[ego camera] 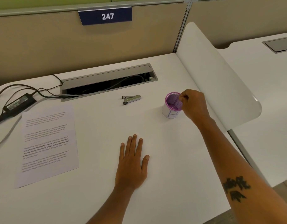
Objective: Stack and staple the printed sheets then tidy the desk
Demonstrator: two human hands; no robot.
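Head view: right hand (193, 103) curled over purple mesh cup (172, 105), fingertips pinched, perhaps on something small; left hand (133, 160) flat, empty, bracing; stapler (131, 99) beyond it, printed sheets (47, 144) stacked leftward.

Both forearms are bare, with no sleeves in view. The left hand (132, 164) and the right hand (193, 105) wear no rings, watch or gloves. A dark tattoo (236, 188) of jagged, leaf-like shapes marks the right forearm (228, 159).
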